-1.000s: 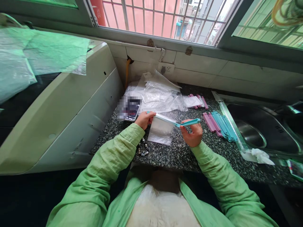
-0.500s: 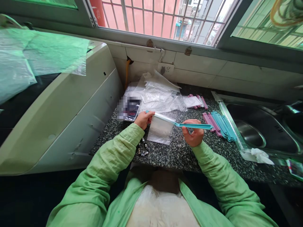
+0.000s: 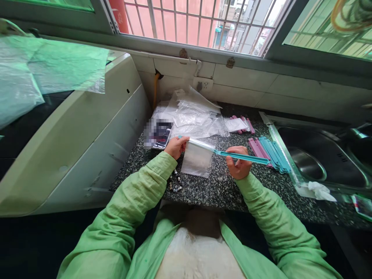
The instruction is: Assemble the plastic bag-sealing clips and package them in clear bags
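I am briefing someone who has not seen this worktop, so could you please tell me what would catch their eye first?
At the centre, the left hand and right hand hold a long teal clip along the top of a small clear bag above the speckled counter. Just right of them lies a row of pink and teal clips beside the steel sink. Behind the hands sits a heap of clear bags against the tiled wall.

A single head-worn camera looks forward and steeply down from close above the speckled dark granite desk (image 3: 221, 190), facing the barred window (image 3: 197, 23), with the steel sink (image 3: 316, 155) at right.
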Tool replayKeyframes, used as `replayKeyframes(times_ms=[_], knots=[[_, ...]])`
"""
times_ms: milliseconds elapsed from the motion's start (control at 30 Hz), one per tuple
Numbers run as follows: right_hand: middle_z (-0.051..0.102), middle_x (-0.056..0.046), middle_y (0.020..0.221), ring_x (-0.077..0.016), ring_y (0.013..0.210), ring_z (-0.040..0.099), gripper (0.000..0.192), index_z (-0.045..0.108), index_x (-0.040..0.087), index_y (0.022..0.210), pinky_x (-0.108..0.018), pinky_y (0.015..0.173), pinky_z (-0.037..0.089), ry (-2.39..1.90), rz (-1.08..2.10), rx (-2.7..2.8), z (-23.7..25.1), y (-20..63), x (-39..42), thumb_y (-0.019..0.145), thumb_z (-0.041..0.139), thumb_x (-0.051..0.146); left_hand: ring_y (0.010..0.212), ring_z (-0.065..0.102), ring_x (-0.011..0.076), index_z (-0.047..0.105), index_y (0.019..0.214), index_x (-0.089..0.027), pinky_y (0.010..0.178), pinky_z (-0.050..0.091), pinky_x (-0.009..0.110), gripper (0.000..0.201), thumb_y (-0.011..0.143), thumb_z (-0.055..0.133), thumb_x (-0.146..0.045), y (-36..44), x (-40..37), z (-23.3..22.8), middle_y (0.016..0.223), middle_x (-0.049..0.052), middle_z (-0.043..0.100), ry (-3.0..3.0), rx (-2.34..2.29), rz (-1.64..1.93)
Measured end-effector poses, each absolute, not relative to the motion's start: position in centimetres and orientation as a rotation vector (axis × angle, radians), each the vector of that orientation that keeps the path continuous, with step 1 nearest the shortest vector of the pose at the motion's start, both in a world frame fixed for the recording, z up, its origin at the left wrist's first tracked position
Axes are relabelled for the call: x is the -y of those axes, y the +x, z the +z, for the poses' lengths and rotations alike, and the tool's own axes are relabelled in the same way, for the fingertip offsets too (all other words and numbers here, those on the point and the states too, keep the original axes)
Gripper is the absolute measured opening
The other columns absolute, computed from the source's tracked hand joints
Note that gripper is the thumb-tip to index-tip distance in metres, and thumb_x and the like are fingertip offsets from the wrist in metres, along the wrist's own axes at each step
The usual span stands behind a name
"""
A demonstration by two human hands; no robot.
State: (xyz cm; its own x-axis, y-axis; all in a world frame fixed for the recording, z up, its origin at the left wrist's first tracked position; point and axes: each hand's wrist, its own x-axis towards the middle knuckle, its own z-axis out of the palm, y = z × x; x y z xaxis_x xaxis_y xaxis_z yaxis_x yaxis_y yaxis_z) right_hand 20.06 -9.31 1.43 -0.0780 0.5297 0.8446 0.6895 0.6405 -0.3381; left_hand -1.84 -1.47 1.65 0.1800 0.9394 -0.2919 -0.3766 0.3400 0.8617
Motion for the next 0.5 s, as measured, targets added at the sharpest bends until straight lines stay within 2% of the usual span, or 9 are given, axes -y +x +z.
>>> replayKeyframes(times_ms=[500], knots=[[0.061,-0.002,0.073,-0.0183,0.073,0.058,0.008,0.055,0.021,0.079,-0.038,0.072,0.045,-1.041,-0.163,1.75,1.43,20.26,9.21,0.073,0.051,0.023,0.033,0.033,0.003,0.039,0.042,-0.015,0.039,0.021,0.02,0.035,0.057,0.069,-0.024,-1.86,1.52,1.62,0.034,-0.007,0.038,0.747,-0.955,1.062]])
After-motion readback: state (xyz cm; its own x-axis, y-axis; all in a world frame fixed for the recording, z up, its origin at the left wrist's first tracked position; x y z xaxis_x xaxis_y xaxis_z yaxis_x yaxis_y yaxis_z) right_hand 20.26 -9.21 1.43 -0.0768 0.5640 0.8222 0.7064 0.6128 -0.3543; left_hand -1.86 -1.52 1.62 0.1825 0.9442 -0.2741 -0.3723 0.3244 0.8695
